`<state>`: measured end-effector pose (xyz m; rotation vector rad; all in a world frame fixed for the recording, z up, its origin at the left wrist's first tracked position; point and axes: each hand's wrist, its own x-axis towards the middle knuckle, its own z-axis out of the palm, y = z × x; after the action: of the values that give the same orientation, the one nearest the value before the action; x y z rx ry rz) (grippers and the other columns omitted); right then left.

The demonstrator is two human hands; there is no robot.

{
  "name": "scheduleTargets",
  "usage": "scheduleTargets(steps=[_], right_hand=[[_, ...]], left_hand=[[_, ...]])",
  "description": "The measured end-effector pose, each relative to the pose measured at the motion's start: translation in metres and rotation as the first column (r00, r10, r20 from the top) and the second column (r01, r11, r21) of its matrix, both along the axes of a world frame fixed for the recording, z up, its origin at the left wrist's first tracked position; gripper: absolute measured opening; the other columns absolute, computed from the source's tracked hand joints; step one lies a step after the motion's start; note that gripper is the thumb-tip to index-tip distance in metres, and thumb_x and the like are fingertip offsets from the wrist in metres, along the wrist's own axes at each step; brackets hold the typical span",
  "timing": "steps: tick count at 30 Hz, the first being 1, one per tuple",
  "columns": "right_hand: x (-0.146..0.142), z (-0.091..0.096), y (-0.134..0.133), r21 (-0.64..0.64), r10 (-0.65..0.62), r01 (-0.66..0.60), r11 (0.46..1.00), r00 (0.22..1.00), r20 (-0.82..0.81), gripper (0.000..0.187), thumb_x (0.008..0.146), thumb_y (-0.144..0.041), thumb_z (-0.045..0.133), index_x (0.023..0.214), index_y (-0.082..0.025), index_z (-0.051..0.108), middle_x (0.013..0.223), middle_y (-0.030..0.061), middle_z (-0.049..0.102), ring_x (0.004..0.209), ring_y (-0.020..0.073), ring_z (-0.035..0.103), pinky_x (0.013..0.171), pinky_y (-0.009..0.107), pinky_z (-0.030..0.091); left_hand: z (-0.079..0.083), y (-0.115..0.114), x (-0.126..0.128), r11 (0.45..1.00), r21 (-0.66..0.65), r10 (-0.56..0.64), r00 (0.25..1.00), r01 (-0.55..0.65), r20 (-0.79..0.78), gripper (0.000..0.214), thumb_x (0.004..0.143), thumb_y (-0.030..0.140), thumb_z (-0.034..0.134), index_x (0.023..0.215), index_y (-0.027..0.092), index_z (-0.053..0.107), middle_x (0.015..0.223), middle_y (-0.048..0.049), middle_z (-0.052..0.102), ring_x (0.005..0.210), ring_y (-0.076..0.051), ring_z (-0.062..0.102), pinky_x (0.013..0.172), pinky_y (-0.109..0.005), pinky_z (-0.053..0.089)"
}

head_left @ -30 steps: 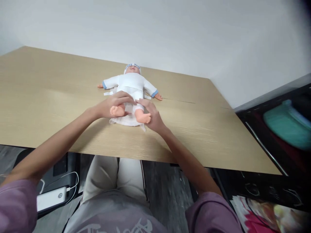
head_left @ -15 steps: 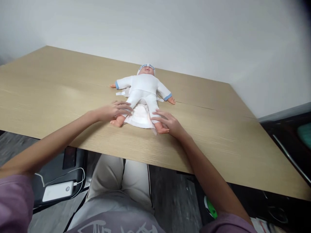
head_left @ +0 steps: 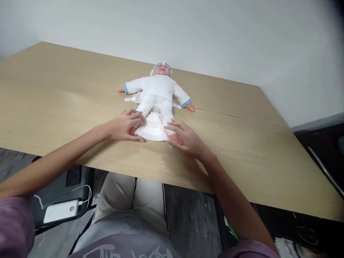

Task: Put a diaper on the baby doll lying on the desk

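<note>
A baby doll (head_left: 157, 91) in a white suit and a cap lies on its back on the wooden table (head_left: 67, 104), legs toward me. An open white diaper (head_left: 152, 129) is spread under its hips and between its legs. My left hand (head_left: 122, 125) lies over the doll's left-side foot at the diaper's edge, fingers loosely curved. My right hand (head_left: 186, 138) rests over the other foot beside the diaper, fingers spread. Neither hand grips anything that I can see.
The table meets a white wall (head_left: 188, 32) at the back. Below its front edge, a white power bank (head_left: 60, 211) with a cable lies on a dark chair at the left. My light trousers (head_left: 129, 200) show under the table.
The doll's legs, raised and bent a second ago, now lie flat and straight. My hands have slid from its hips down to its feet by the diaper.
</note>
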<state>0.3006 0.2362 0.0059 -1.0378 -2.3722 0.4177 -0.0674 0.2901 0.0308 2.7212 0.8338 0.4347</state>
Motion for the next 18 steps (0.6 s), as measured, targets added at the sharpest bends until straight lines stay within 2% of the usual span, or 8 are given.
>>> scheduleTargets(steps=[2, 3, 5, 7, 10, 12, 15, 18], right_hand=[[-0.013, -0.004, -0.009, 0.089, -0.058, 0.052, 0.995, 0.996, 0.073, 0.076, 0.101, -0.068, 0.079, 0.164, -0.028, 0.062, 0.161, 0.0185, 0.065, 0.160, 0.0447, 0.054, 0.135, 0.073, 0.042], [-0.020, -0.007, -0.011, 0.125, -0.093, 0.081, 0.989, 0.991, 0.092, 0.078, 0.101, -0.067, 0.079, 0.165, -0.027, 0.061, 0.159, 0.0195, 0.065, 0.159, 0.0454, 0.054, 0.134, 0.073, 0.043], [-0.029, -0.011, -0.012, 0.165, -0.155, 0.137, 0.977, 0.982, 0.103, 0.058, 0.109, -0.053, 0.071, 0.160, -0.026, 0.067, 0.153, 0.0194, 0.068, 0.156, 0.0443, 0.056, 0.130, 0.069, 0.048], [-0.034, -0.010, -0.007, 0.174, -0.209, 0.189, 0.966, 0.972, 0.106, 0.037, 0.114, -0.036, 0.057, 0.144, -0.026, 0.076, 0.142, 0.0178, 0.073, 0.147, 0.0416, 0.062, 0.122, 0.062, 0.054], [-0.033, 0.005, 0.015, 0.144, -0.273, 0.260, 0.955, 0.959, 0.078, 0.036, 0.117, -0.035, 0.046, 0.121, -0.025, 0.081, 0.116, 0.0149, 0.079, 0.117, 0.0362, 0.073, 0.103, 0.052, 0.061], [-0.030, 0.019, 0.039, 0.128, -0.303, 0.301, 0.945, 0.953, 0.000, 0.041, 0.119, -0.045, 0.044, 0.113, -0.024, 0.079, 0.105, 0.0127, 0.078, 0.104, 0.0337, 0.072, 0.097, 0.049, 0.062], [-0.026, 0.032, 0.089, 0.142, -0.336, 0.357, 0.923, 0.929, -0.154, 0.049, 0.117, -0.062, 0.046, 0.109, -0.026, 0.076, 0.113, 0.0126, 0.078, 0.108, 0.0339, 0.072, 0.104, 0.052, 0.060], [-0.027, 0.026, 0.148, 0.053, -0.389, 0.414, 0.909, 0.885, -0.255, 0.060, 0.113, -0.078, 0.047, 0.109, -0.027, 0.076, 0.121, 0.0118, 0.079, 0.118, 0.0342, 0.071, 0.113, 0.056, 0.058]], left_hand=[[-0.006, -0.003, 0.004, 0.999, 0.034, 0.035, 0.999, -0.035, -0.007, 0.056, 0.090, 0.060, 0.085, 0.133, 0.025, 0.076, 0.150, -0.0140, 0.073, 0.147, -0.045, 0.054, 0.122, -0.060, 0.043], [-0.008, -0.004, 0.006, 0.998, 0.047, 0.050, 0.999, -0.049, -0.005, 0.048, 0.091, 0.053, 0.083, 0.130, 0.024, 0.076, 0.147, -0.0144, 0.074, 0.147, -0.045, 0.054, 0.120, -0.060, 0.044], [-0.009, -0.003, 0.009, 0.996, 0.057, 0.072, 0.997, -0.073, 0.020, 0.030, 0.095, 0.038, 0.075, 0.121, 0.023, 0.076, 0.138, -0.0144, 0.077, 0.143, -0.043, 0.058, 0.116, -0.058, 0.047], [-0.003, 0.000, 0.012, 0.993, 0.035, 0.110, 0.992, -0.112, 0.069, 0.022, 0.098, 0.033, 0.067, 0.116, 0.022, 0.076, 0.121, -0.0135, 0.079, 0.131, -0.039, 0.064, 0.110, -0.053, 0.051], [0.013, 0.013, 0.019, 0.973, -0.050, 0.232, 0.956, -0.227, 0.180, 0.027, 0.105, 0.043, 0.059, 0.112, 0.022, 0.074, 0.101, -0.0101, 0.077, 0.103, -0.032, 0.070, 0.095, -0.046, 0.055], [0.024, 0.032, 0.025, 0.956, -0.078, 0.293, 0.913, -0.282, 0.283, 0.029, 0.107, 0.047, 0.056, 0.105, 0.022, 0.071, 0.098, -0.0088, 0.075, 0.094, -0.030, 0.068, 0.095, -0.046, 0.055], [0.032, 0.077, 0.037, 0.948, -0.093, 0.313, 0.847, -0.304, 0.430, 0.029, 0.104, 0.050, 0.061, 0.097, 0.023, 0.068, 0.101, -0.0098, 0.075, 0.102, -0.031, 0.067, 0.106, -0.049, 0.053], [0.026, 0.133, 0.050, 0.914, -0.277, 0.400, 0.763, -0.296, 0.507, 0.034, 0.100, 0.056, 0.067, 0.100, 0.022, 0.067, 0.102, -0.0100, 0.074, 0.106, -0.031, 0.066, 0.105, -0.047, 0.053]])
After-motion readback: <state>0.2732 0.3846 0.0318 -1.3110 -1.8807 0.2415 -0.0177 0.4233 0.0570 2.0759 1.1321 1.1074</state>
